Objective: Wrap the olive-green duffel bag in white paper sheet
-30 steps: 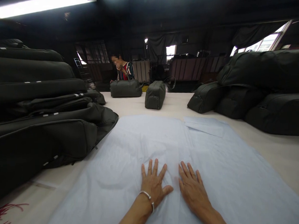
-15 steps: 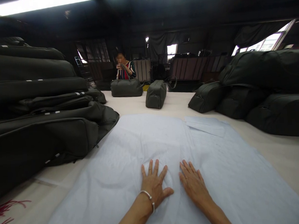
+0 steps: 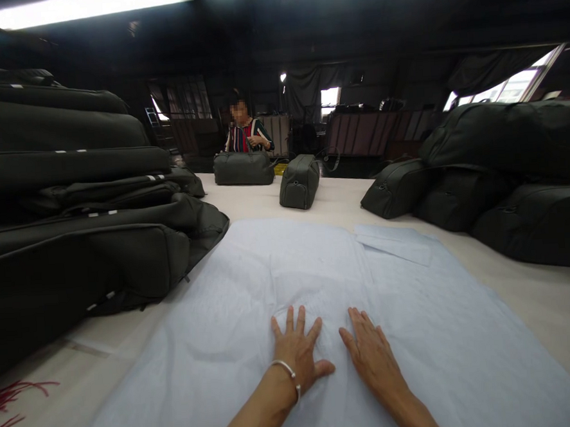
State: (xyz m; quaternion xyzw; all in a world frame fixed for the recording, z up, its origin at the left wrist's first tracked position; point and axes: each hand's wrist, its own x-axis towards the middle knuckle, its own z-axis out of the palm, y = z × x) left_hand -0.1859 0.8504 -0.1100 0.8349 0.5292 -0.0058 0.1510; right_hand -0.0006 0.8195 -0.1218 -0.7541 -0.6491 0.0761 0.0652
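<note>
A large sheet of thin pale-blue paper [image 3: 233, 307] lies spread over the cream table [image 3: 536, 301] in front of me. My left hand [image 3: 299, 351], with a thin bracelet at the wrist, rests flat on the sheet, fingers spread. My right hand [image 3: 371, 353] lies flat beside it, fingers stretched forward, a small gap between the two. Both press on the paper near its lower middle. A smaller folded piece of the same paper [image 3: 395, 242] sits at the sheet's far right corner.
A tall stack of dark flat bags [image 3: 72, 207] fills the left side. More dark bags [image 3: 505, 181] pile up at the right. Two dark bags [image 3: 243, 168] [image 3: 300, 181] stand at the table's far end, where a person in a striped top [image 3: 247, 135] sits.
Both hands have stayed flat on the paper, shifting only slightly. The person at the far end has lowered their hands toward the bag.
</note>
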